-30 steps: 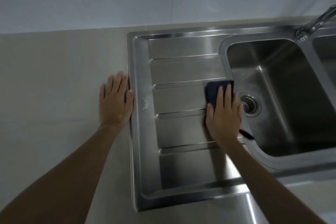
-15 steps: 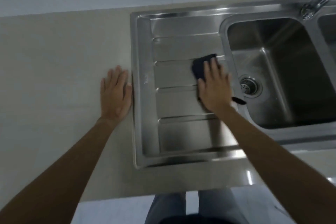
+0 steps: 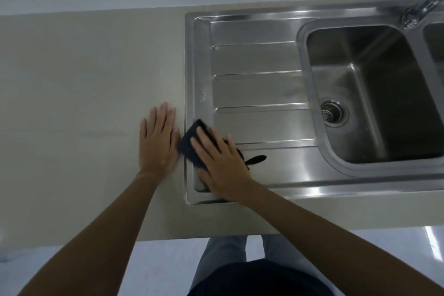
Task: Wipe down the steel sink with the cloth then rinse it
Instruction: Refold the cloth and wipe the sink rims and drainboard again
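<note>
The steel sink (image 3: 259,94) has a ribbed drainboard on the left and a deep basin (image 3: 374,94) with a round drain (image 3: 332,111) on the right. A dark cloth (image 3: 189,144) lies flat on the drainboard's near-left corner. My right hand (image 3: 223,163) presses it down with straight fingers; a dark tail of the cloth pokes out at the hand's right. My left hand (image 3: 158,142) rests flat on the beige countertop (image 3: 84,91), just left of the sink's rim, fingers straight.
A chrome tap (image 3: 422,2) rises at the back right, between the basin and a second basin cut off by the frame's right edge. A pale wall runs behind the counter. The counter's front edge, my legs and the floor show below.
My right hand has slid the cloth from the drainboard's right side, near the basin, to its near-left corner. The left hand stays flat on the counter. The view has tilted down.
</note>
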`<control>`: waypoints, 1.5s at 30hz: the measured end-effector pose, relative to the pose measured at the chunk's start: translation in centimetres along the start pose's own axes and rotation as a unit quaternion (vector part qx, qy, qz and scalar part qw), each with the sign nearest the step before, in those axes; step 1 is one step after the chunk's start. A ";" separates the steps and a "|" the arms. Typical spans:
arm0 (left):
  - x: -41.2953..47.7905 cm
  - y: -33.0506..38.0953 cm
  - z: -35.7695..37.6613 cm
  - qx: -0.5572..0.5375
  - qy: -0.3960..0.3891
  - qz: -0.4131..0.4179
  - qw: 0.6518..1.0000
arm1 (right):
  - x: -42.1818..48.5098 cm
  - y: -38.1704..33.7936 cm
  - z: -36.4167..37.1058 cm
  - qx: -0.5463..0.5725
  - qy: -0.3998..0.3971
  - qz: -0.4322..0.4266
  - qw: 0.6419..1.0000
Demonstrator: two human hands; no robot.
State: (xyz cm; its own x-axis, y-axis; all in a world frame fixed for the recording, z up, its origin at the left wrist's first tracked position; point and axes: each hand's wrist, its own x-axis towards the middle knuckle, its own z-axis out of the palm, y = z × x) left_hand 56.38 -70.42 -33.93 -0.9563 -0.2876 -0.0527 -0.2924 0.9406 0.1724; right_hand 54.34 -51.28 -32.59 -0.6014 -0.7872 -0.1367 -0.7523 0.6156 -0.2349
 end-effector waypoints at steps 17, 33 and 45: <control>-0.3 0.3 0.0 -0.020 0.012 -0.003 1.000 | -7.7 15.1 -2.7 -0.008 0.035 0.278 0.960; -0.2 0.3 -0.2 -0.023 -0.003 -0.011 1.000 | -5.8 16.1 -3.2 -0.015 0.093 0.365 0.926; 2.2 7.6 -4.6 -0.208 0.050 0.019 0.977 | -10.5 20.7 -7.6 0.037 0.083 0.412 0.907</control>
State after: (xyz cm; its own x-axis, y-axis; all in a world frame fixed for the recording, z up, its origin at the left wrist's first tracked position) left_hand 52.04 -64.70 -28.22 -0.9558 -0.2893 0.0536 -0.2113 0.8018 0.5590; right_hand 43.02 -30.00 -28.70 -0.9877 -0.0412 -0.1506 -0.0130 0.9829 -0.1838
